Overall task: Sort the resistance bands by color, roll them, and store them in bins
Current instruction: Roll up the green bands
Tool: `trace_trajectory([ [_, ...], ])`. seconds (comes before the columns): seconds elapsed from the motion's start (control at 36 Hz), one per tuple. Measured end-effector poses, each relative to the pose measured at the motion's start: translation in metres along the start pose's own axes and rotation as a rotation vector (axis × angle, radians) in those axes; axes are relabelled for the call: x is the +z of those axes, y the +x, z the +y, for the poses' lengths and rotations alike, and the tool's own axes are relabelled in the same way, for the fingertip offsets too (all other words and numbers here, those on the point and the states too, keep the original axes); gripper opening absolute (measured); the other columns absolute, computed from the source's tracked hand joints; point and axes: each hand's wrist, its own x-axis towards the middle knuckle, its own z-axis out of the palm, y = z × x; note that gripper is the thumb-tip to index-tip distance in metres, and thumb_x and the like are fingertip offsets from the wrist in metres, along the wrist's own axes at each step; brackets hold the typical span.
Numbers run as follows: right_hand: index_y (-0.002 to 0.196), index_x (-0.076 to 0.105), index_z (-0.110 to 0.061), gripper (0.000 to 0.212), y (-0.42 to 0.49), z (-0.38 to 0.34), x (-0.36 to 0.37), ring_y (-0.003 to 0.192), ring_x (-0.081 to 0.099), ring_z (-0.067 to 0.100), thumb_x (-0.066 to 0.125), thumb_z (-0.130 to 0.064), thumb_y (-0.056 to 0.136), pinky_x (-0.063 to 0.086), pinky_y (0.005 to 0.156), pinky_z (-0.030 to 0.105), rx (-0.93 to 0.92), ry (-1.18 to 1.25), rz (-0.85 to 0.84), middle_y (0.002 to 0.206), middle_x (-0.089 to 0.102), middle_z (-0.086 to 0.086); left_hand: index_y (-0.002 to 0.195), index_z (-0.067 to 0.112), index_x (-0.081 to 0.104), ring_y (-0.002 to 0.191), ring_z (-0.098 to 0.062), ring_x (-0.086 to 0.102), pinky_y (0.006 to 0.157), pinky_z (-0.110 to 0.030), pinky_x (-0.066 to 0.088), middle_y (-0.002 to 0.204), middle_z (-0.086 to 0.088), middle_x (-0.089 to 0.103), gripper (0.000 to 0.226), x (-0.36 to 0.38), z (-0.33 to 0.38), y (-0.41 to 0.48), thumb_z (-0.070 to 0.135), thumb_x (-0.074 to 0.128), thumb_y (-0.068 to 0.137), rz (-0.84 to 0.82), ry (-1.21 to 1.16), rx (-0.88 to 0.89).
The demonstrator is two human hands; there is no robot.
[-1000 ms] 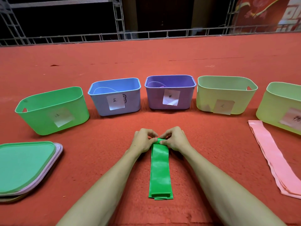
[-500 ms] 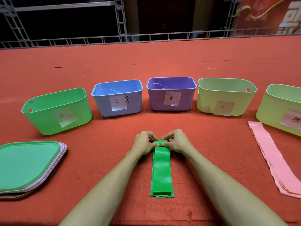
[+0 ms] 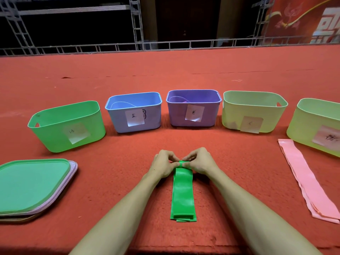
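Item inspected: green resistance bands (image 3: 183,196), a flat layered strip on the red carpet (image 3: 110,172). At its near end the layers are stepped, not flush.

At the strip's far end a small roll (image 3: 182,163) has been started. The left hand (image 3: 162,165) and right hand (image 3: 199,161) each pinch it between thumb and curled fingers, one on either side. Most of the strip lies unrolled.

Left of the strip is a stack of lids (image 3: 33,184). Right of it are pink bands (image 3: 305,181), unrolled.

Beyond the strip is the green bin (image 3: 55,137), the likely destination. The blue bin (image 3: 117,124) and purple bin (image 3: 176,118) each seem to hold something.

Risks, as judged:
- The stepped layers may creep and the roll may telescope or cone.
- Uneven pressure from the two hands would steer the roll off-line.
- The material is springy, so a slack pinch could let the roll unwind.
- The carpet pile may drag the lowest layer.
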Motion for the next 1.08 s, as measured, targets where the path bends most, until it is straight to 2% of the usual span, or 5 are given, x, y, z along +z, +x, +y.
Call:
trace_trajectory([
  [0.17, 0.082, 0.076, -0.018, 0.006, -0.002, -0.001, -0.002, 0.069, 0.059, 0.004, 0.077, -0.021, 0.077, 0.039, 0.066, 0.017, -0.037, -0.044, -0.002, 0.069, 0.067, -0.007, 0.062, 0.039, 0.065, 0.095, -0.014, 0.066, 0.088, -0.036, 0.052, 0.086, 0.01, 0.074, 0.02, 0.004, -0.006, -0.006, 0.031, 0.082, 0.07, 0.032, -0.003, -0.024],
  [0.28, 0.095, 0.073, -0.017, 0.022, -0.003, -0.002, 0.001, 0.08, 0.062, 0.007, 0.081, -0.021, 0.074, 0.041, 0.071, 0.016, -0.039, -0.056, -0.009, 0.086, 0.071, -0.002, 0.057, 0.044, 0.063, 0.094, -0.017, 0.066, 0.086, -0.035, 0.053, 0.088, 0.006, 0.074, 0.023, 0.007, -0.007, -0.009, 0.034, 0.081, 0.068, 0.06, 0.003, -0.023],
  [0.61, 0.093, 0.077, -0.02, 0.02, -0.013, -0.004, -0.002, 0.084, 0.064, 0.007, 0.081, -0.019, 0.073, 0.049, 0.077, 0.02, -0.018, -0.118, -0.06, 0.091, 0.074, -0.001, 0.076, 0.021, 0.069, 0.08, -0.007, 0.058, 0.076, -0.02, 0.04, 0.079, 0.01, 0.067, 0.007, -0.005, 0.004, -0.019, 0.018, 0.072, 0.081, 0.047, -0.005, 0.017],
  [0.78, 0.089, 0.077, -0.02, 0.02, -0.015, -0.004, -0.001, 0.084, 0.065, 0.008, 0.083, -0.017, 0.07, 0.051, 0.079, 0.02, -0.025, -0.113, -0.059, 0.088, 0.074, -0.001, 0.097, 0.018, 0.072, 0.093, -0.008, 0.062, 0.082, -0.018, 0.042, 0.095, 0.005, 0.07, 0.016, -0.004, 0.004, -0.019, 0.019, 0.075, 0.081, 0.002, 0.018, 0.005],
  [1.08, 0.083, 0.077, -0.019, 0.005, -0.026, -0.004, -0.003, 0.075, 0.062, 0.005, 0.075, -0.023, 0.08, 0.046, 0.068, 0.019, -0.069, -0.063, -0.024, 0.076, 0.071, -0.003, 0.084, 0.022, 0.073, 0.092, -0.012, 0.066, 0.085, -0.024, 0.049, 0.09, 0.006, 0.074, 0.011, -0.003, 0.0, -0.022, 0.024, 0.08, 0.077, -0.031, 0.032, -0.002],
])
